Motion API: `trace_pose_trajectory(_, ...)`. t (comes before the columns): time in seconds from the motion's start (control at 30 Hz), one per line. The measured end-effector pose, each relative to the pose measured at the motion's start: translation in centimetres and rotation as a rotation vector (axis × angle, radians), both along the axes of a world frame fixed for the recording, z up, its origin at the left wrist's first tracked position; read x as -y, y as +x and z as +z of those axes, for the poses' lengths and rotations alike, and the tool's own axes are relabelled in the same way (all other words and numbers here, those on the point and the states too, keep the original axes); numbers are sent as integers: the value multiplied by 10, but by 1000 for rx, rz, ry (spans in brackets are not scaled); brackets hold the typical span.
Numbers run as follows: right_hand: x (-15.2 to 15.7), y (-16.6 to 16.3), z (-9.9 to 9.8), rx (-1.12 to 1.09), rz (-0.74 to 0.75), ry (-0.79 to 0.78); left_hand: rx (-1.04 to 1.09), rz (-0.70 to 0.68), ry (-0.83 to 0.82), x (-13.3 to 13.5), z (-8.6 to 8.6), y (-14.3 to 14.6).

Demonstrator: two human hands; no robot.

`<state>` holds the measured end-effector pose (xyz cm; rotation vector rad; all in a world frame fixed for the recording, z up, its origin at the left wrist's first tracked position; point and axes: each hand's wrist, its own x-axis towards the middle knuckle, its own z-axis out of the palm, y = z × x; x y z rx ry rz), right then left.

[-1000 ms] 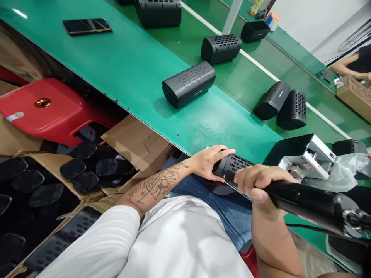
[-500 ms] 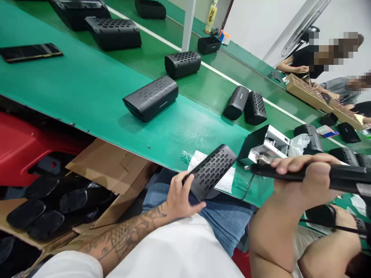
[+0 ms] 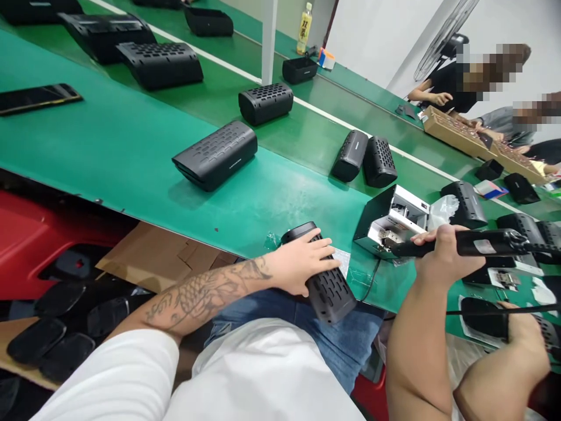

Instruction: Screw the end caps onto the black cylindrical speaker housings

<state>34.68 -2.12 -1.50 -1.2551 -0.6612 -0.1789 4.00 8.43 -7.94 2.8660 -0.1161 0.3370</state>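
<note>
A black perforated speaker housing point(image 3: 332, 295) stands tilted at the table's front edge, over a white sheet. My left hand point(image 3: 302, 261) lies across it, fingers stretched over the slotted face and thumb on the near side, gripping it. With my right hand point(image 3: 447, 257) I hold a black electric screwdriver point(image 3: 482, 241) level, fingers wrapped round its body. Its tip points left, at the metal front of a screw feeder point(image 3: 392, 225); whether it touches a screw there I cannot tell. Another finished-looking black housing point(image 3: 217, 156) lies to the left on the green table.
More black housings point(image 3: 266, 103) line the green belt point(image 3: 315, 137). A phone point(image 3: 39, 98) lies at left. A cardboard box point(image 3: 144, 251) with black parts and a red stool point(image 3: 26, 234) stand below. A co-worker's arm point(image 3: 504, 368) is close at right; other people sit across the belt.
My left hand has moved onto the housing's upper part, and the housing has turned, its lower end swinging right. My right hand has brought the screwdriver's tip to the screw feeder.
</note>
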Motion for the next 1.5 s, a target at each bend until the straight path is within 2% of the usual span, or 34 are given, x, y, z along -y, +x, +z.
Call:
trace_pose_trajectory(0.07,10,-12,10,-3,22,13,-58,56,8,-10,9,14)
trace_pose_trajectory(0.13,25,-23,20,1,74,48,-83,204,72,-6,9,24)
trace_pose_trajectory(0.23,52,-41,32,52,335,59,-111,431,142,7,5,30)
trace_pose_trajectory(0.3,64,-57,35,80,537,8,-140,489,137,11,4,30)
trace_pose_trajectory(0.37,66,-74,35,66,633,-47,-170,496,121,12,5,30)
trace_pose_trajectory(0.5,51,-93,27,62,654,-49,-197,497,98,10,10,29)
trace_pose_trajectory(0.67,41,-88,18,101,701,-24,-223,495,102,13,15,29)
trace_pose_trajectory(1.0,42,-92,13,22,756,-130,-267,505,124,14,16,30)
trace_pose_trajectory(1.33,35,-76,4,94,1001,-41,-277,501,100,16,17,31)
trace_pose_trajectory(1.5,33,-73,3,84,1006,-21,-283,498,102,16,18,32)
